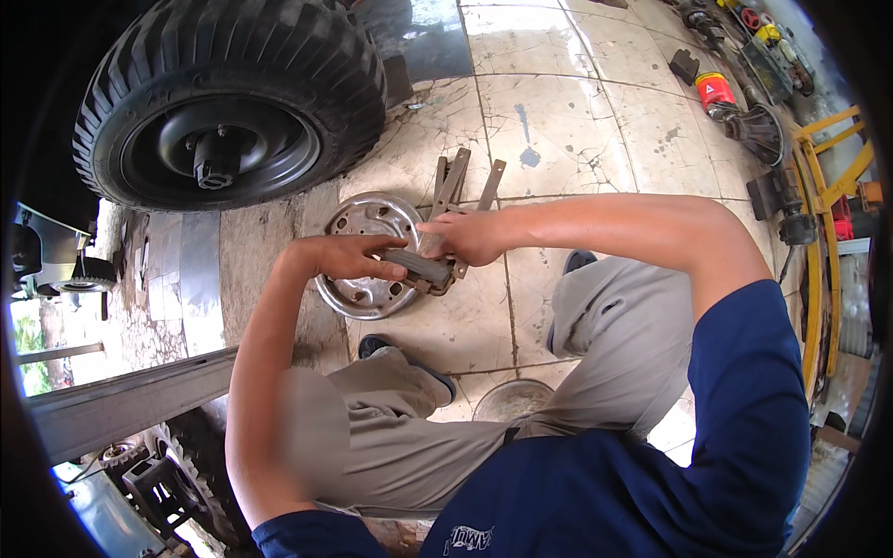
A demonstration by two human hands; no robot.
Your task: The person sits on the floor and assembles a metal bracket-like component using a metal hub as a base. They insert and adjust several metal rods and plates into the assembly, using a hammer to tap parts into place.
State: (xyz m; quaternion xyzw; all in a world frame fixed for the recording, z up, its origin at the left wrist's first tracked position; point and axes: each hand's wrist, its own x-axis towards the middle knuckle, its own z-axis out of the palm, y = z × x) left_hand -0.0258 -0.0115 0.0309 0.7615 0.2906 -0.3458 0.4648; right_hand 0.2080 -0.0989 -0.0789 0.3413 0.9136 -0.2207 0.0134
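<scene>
Between my knees, just above the floor, is a worn brown metal part (431, 269) with a grey, block-like face. Several flat metal bars (452, 179) with holes near their ends reach away beyond it; whether they are joined to it is hidden by my hand. My left hand (352, 255) grips the near left end of the part, fingers over its top and thumb along its side. From the right, my right hand (473, 235) closes around its far side. Beneath and to the left lies a round silvery metal disc (358, 302) with holes, partly covered by my left hand.
A large black tyre (344, 74) on its wheel stands at the far left. Yellow metal frames (807, 270), a red can (714, 88) and greasy machine parts line the right side. A grey beam (130, 400) crosses at left. A round lid (513, 400) lies between my feet.
</scene>
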